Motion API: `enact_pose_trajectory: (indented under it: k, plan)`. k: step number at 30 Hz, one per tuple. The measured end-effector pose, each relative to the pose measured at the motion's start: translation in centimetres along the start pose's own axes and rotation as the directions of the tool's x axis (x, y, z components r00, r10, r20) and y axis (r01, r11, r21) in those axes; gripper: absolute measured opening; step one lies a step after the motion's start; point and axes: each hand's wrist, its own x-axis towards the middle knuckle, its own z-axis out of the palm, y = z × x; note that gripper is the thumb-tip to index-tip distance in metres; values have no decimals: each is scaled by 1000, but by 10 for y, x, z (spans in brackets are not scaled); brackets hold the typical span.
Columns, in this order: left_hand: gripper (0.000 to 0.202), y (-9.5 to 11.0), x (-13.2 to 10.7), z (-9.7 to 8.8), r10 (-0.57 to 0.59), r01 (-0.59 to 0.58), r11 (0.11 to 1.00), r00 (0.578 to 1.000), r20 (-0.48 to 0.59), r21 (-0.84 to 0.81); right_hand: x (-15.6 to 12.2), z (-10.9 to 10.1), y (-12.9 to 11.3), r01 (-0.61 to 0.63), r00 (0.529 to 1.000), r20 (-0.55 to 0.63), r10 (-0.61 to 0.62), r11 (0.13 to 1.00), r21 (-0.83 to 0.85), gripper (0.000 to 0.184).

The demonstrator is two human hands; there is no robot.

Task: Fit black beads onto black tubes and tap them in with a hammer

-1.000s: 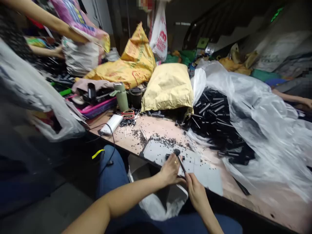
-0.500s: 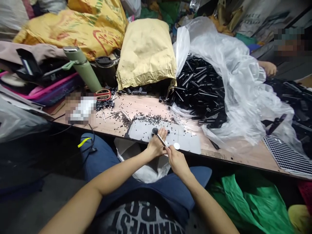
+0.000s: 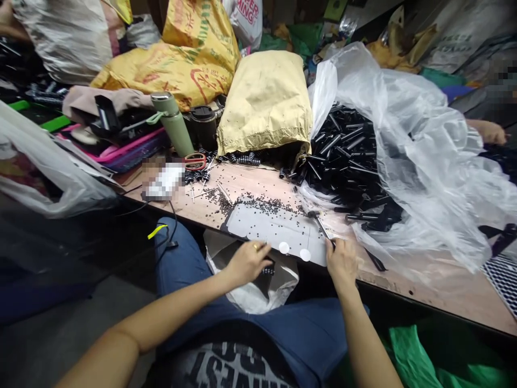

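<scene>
In my right hand (image 3: 342,264), closed round its handle, is a small hammer (image 3: 323,227) with a dark round head and a metal shaft. Its head hovers over the right part of the grey mat (image 3: 278,229). My left hand (image 3: 247,262) is off the mat, at the table's front edge, with fingers bent and apart. Just below its fingertips a black checkered piece (image 3: 267,268) shows over the open white bag (image 3: 246,293) between my knees. Two white discs (image 3: 284,248) sit on the mat, and tiny black rings (image 3: 264,205) lie scattered along its back.
A yellow paper sack (image 3: 266,102) spills checkered pieces behind the mat. Right of it, black tubes (image 3: 347,156) fill a clear plastic bag (image 3: 407,124). Scissors (image 3: 195,161), a green flask (image 3: 173,124) and a dark cup (image 3: 203,126) stand left. Another person's hand (image 3: 490,132) is far right.
My left hand has left the dark piece's spot on the mat and moved down over the bag. My right hand has swung the hammer to the right. The view has shifted left.
</scene>
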Motion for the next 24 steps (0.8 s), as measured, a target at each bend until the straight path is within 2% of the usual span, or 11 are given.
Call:
enact_pose_trajectory:
  k: [1, 2, 4, 5, 7, 10, 11, 13, 16, 19, 24]
  plan:
    - [46, -18, 6, -9, -94, 96, 995, 994, -63, 28, 1, 6, -1, 6, 998, -60, -6, 1000, -3, 42]
    - [48, -39, 15, -20, -206, 218, 973, 969, -139, 73, 1, 11, -3, 15, 994, -106, -15, 1000, 5, 43]
    - [52, -86, 37, -44, -403, 458, 874, 871, -281, 165, -1, 19, -10, 41, 986, -165, -35, 999, 30, 47]
    - [54, -109, 47, -54, -457, 527, 823, 836, -304, 211, -2, 21, -14, 59, 982, -182, -51, 997, 39, 48]
    - [53, -149, 63, -68, -485, 547, 777, 835, -260, 310, -5, 23, -18, 84, 975, -209, -75, 996, 34, 49]
    - [48, -191, 72, -73, -436, 445, 791, 891, -124, 420, -4, 24, -17, 85, 968, -236, -83, 996, -2, 49]
    - [46, -201, 73, -72, -432, 430, 791, 896, -100, 434, -3, 25, -16, 85, 967, -240, -85, 996, -11, 49]
    - [45, -214, 76, -72, -469, 473, 766, 875, -125, 435, 1, 26, -14, 83, 965, -248, -84, 996, -13, 49]
    - [46, -226, 90, -80, -505, 585, 711, 811, -297, 390, 7, 28, -14, 86, 962, -260, -82, 996, 4, 49]
    - [47, -230, 124, -91, -471, 613, 716, 777, -417, 333, 10, 31, -15, 93, 959, -267, -89, 996, 3, 51]
    - [55, -232, 198, -99, -535, 644, 692, 761, -366, 327, 10, 31, -12, 99, 948, -305, -95, 995, -1, 52]
